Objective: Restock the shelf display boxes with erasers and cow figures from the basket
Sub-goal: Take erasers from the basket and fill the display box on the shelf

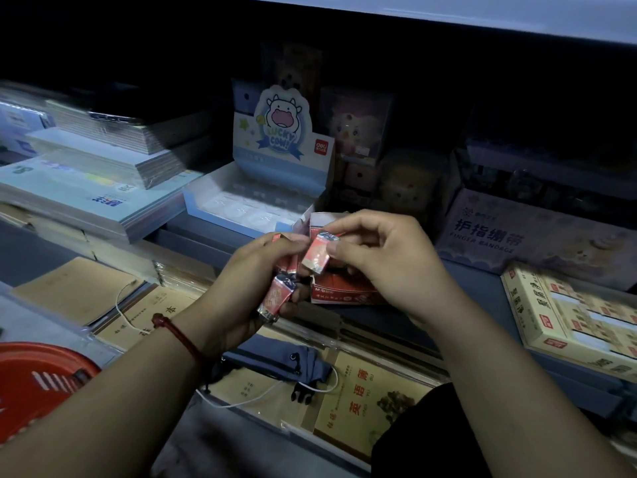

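Fingers (272, 246) of the left hand (241, 288) grip several erasers (275, 298), right hand (386, 267) pinches one (red box (344, 289) mostly hidden).

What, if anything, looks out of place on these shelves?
A navy pouch lies loose across the exercise books on the lower shelf, with a white cord trailing beside it, unlike the stacked stock around. The red eraser box has a ragged-looking front edge.
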Action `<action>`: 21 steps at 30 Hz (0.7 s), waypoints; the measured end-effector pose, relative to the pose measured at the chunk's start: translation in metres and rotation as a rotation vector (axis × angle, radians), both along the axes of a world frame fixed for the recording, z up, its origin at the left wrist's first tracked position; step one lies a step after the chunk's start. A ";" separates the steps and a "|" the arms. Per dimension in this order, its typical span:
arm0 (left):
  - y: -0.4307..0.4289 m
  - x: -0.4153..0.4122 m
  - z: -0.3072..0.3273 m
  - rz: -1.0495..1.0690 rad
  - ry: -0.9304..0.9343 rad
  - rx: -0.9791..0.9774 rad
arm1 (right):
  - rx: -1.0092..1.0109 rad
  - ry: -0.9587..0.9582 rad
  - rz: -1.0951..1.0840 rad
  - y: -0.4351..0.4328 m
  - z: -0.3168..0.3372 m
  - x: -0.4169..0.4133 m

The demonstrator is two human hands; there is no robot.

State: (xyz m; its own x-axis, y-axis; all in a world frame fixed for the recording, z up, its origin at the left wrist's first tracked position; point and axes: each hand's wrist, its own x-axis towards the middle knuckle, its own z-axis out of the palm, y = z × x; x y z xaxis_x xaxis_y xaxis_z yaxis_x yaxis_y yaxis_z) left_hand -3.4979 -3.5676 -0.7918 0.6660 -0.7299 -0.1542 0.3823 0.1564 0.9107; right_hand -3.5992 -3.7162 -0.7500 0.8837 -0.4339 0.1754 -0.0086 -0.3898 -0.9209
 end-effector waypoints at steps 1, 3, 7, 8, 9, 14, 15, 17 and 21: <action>0.000 0.000 0.000 0.013 -0.002 -0.001 | -0.037 0.006 -0.026 -0.005 0.002 -0.002; 0.000 0.000 -0.001 0.027 -0.008 0.010 | -0.132 0.034 -0.113 -0.020 0.008 -0.008; 0.000 0.000 -0.004 0.053 -0.057 0.063 | -0.296 0.139 -0.197 -0.052 0.016 -0.023; 0.000 0.000 -0.005 0.055 -0.072 0.071 | -0.323 0.184 -0.183 -0.056 0.016 -0.026; 0.000 0.000 -0.005 0.057 -0.084 0.072 | -0.344 0.225 -0.170 -0.058 0.015 -0.028; -0.002 0.000 -0.006 0.060 -0.100 0.064 | -0.421 0.238 -0.209 -0.063 0.015 -0.032; -0.003 0.001 -0.006 0.058 -0.097 0.060 | -0.435 0.240 -0.215 -0.064 0.015 -0.032; -0.004 0.001 -0.006 0.054 -0.089 0.053 | -0.462 0.296 -0.200 -0.064 0.016 -0.033; -0.005 0.002 -0.007 0.054 -0.093 0.046 | -0.491 0.401 -0.168 -0.063 0.017 -0.034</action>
